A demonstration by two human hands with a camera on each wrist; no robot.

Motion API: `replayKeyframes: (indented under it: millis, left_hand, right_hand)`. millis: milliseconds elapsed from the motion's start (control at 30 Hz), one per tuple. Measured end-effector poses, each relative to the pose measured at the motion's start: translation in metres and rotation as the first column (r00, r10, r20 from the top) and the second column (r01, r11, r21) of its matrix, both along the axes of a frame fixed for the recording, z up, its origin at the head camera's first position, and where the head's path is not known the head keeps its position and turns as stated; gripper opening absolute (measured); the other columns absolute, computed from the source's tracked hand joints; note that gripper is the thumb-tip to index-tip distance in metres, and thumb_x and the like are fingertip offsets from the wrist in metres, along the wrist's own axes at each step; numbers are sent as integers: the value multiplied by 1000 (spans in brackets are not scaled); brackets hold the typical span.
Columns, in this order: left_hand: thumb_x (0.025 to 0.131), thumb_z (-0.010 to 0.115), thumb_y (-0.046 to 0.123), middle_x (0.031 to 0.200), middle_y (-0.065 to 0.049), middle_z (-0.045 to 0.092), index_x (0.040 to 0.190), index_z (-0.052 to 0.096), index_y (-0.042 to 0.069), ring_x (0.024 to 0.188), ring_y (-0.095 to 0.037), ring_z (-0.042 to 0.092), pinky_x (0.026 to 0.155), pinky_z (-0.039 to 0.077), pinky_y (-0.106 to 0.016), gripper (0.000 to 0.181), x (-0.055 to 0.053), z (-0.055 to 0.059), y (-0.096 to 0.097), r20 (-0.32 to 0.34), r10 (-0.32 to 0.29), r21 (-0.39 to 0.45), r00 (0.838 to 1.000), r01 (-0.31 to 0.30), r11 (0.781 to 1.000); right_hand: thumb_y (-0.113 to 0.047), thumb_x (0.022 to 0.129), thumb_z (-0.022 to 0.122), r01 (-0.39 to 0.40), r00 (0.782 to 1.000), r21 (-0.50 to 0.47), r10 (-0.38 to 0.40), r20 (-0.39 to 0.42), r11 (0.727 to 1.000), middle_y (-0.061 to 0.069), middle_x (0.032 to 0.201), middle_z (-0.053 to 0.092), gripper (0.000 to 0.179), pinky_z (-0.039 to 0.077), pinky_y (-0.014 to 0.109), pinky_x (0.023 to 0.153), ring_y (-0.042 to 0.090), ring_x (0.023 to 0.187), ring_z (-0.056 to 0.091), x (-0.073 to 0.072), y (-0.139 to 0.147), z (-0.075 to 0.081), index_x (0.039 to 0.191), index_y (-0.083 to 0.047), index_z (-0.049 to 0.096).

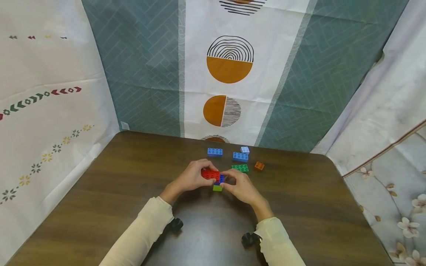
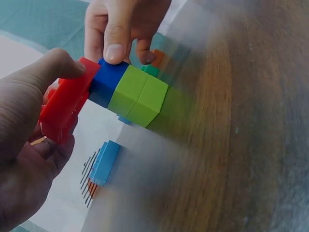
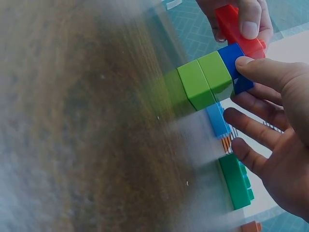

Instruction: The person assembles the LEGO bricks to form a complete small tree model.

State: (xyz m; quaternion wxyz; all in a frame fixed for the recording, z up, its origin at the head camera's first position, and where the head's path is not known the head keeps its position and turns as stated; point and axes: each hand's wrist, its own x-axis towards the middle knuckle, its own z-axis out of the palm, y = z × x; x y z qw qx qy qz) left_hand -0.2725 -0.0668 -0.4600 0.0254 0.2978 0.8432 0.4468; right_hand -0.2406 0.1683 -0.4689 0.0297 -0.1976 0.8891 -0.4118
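My left hand (image 1: 192,177) grips a long red brick (image 1: 209,174) between thumb and fingers. This brick lies against the top of a dark blue brick (image 2: 105,83), overhanging to the left; whether the studs are fully joined I cannot tell. My right hand (image 1: 242,188) pinches the dark blue brick, thumb on its near side, with the other fingers spread in the right wrist view. Below the blue brick two lime green bricks (image 3: 205,79) form the base of an upright stack on the table. In the head view the hands partly hide the stack.
Behind the hands on the brown table (image 1: 133,155) lie a light blue brick (image 1: 215,152), another light blue brick (image 1: 240,157), a small pale brick (image 1: 244,150), a green brick (image 1: 240,168) and an orange brick (image 1: 259,166). A patterned cloth (image 1: 229,85) hangs behind the table.
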Motion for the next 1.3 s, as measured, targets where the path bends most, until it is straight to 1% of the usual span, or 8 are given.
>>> replayKeyframes:
  millis: [300,600,667,800,900,1000,1133,1300]
  left_hand:
    - [83,80,19,107,2,69,109,72,19,94,-16,60,79,57,-26,28,2,0,-5,-6,3,-9,1000,-3,1000]
    - [85,78,19,109,2,70,111,71,19,96,-16,61,82,56,-27,27,2,3,-4,1,4,-20,1000,-4,1000]
    - [85,78,19,109,2,69,111,71,19,97,-16,61,83,56,-26,27,1,3,-4,9,2,-23,1000,-2,1000]
    - [85,79,18,110,3,69,112,71,20,100,-16,60,84,56,-27,28,0,1,-4,23,0,-21,1000,0,1000]
    - [85,79,18,111,3,69,113,71,20,101,-16,60,84,56,-27,29,0,0,-3,28,-4,-19,1000,4,1000]
    - [85,79,18,112,3,69,113,71,20,101,-16,60,85,56,-27,29,0,-1,-3,25,-5,-20,1000,5,1000]
    - [85,79,18,112,2,69,113,71,20,101,-16,61,84,56,-26,29,1,0,-3,23,-6,-15,1000,7,1000]
    - [86,78,18,112,2,68,113,71,20,102,-16,61,84,57,-27,28,2,0,-2,33,-15,-11,999,16,1000]
  right_hand:
    - [-23,93,77,-20,1000,-8,21,19,1000,2,120,71,42,55,45,98,22,111,65,-3,1,4,134,-16,67]
    - [-19,94,76,20,1000,-24,-20,-19,1000,10,125,71,41,56,51,97,30,112,66,-18,23,13,133,-8,67]
    - [-19,95,75,51,999,-16,-51,-14,999,10,125,71,40,56,47,95,28,110,66,-21,29,14,132,-9,67]
    - [-17,94,76,99,995,3,-99,-23,995,13,122,71,38,53,33,81,27,95,63,-29,39,13,130,-8,69]
    - [-13,93,76,114,993,5,-113,-44,993,17,121,70,37,49,30,75,30,91,60,-36,47,11,128,-4,69]
    - [-11,92,76,126,991,5,-126,-50,992,18,121,71,36,50,33,80,34,100,62,-42,52,9,127,-3,70]
    - [-12,93,75,138,990,11,-138,-34,990,17,123,70,36,52,48,93,37,116,62,-48,55,6,127,-3,69]
    - [-14,92,75,145,989,37,-145,4,989,17,126,70,37,45,60,109,38,125,61,-52,56,3,128,-4,69]
